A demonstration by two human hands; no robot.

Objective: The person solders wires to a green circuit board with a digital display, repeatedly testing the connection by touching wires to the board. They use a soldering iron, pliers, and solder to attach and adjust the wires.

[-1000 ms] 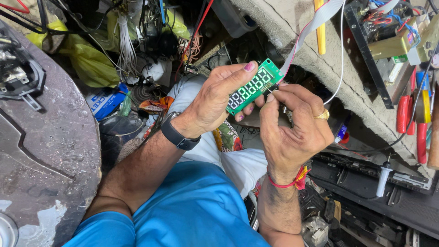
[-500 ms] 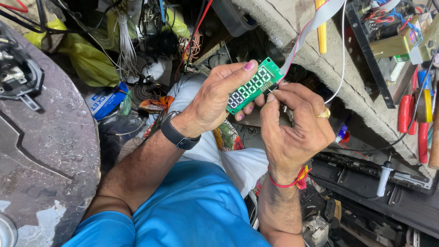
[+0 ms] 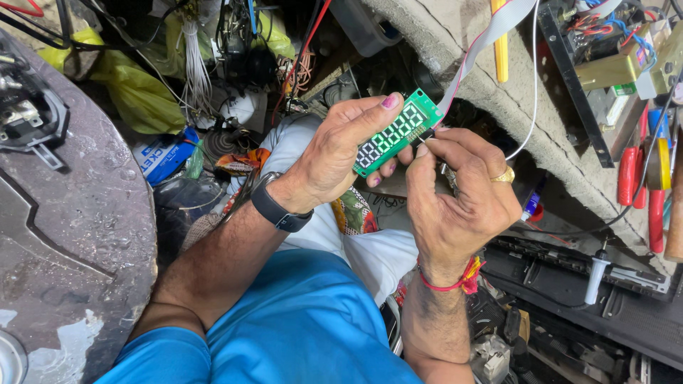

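Observation:
My left hand (image 3: 340,153) grips a small green circuit board (image 3: 395,132) with a row of white digit displays, thumb on its top edge. My right hand (image 3: 459,195), with a gold ring and a red wrist thread, pinches the board's lower right end, where a grey ribbon cable (image 3: 491,35) and a thin white wire (image 3: 532,85) lead away upward. A black watch sits on my left wrist (image 3: 279,208). My blue sleeve fills the bottom of the view.
A rough grey round slab (image 3: 78,220) lies at left. Yellow bags, tangled wires and a blue packet (image 3: 165,153) crowd the top left. Red-handled tools (image 3: 644,185) hang at right beside a shelf of parts. A black panel (image 3: 569,277) lies at lower right.
Both hands keep their hold on the green board. It has shifted very slightly; otherwise nothing has visibly moved.

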